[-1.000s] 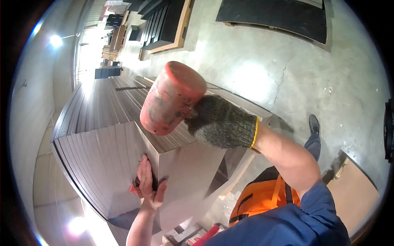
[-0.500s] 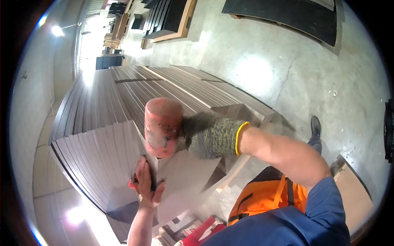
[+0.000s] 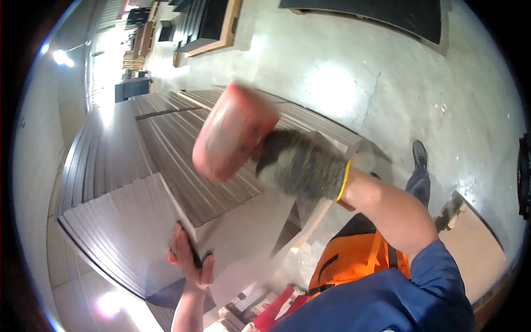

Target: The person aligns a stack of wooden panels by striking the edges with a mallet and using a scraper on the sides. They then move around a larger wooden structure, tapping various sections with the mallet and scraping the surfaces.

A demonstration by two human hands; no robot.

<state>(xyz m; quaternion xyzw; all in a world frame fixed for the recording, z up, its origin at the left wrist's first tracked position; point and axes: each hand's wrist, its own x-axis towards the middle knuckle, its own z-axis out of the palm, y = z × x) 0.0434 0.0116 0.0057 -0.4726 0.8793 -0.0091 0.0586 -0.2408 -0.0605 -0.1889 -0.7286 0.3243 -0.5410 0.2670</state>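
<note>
My right hand (image 3: 298, 163), in a grey-green knit glove with a yellow cuff, is closed round the handle of a mallet. The big red, scuffed mallet head (image 3: 235, 133), blurred by motion, is raised above a stack of grey-brown panels (image 3: 193, 160). My bare left hand (image 3: 191, 257) is at the near corner of the stack, beside the edge of the front panels (image 3: 119, 227). Between its fingers and thumb shows a narrow dark thing, with a bit of red by the fingers; its kind is hidden.
Red and white items (image 3: 274, 310) lie low by the stack, in front of me. A brown board (image 3: 473, 254) stands at the right, near my leg. Across the concrete floor are dark panels on a pallet (image 3: 204, 25) and a large black sheet (image 3: 370, 16).
The mallet has lifted off the panels' near corner, and its head has tilted, moving up and right. My left hand stays at the stack, slightly lower in view.
</note>
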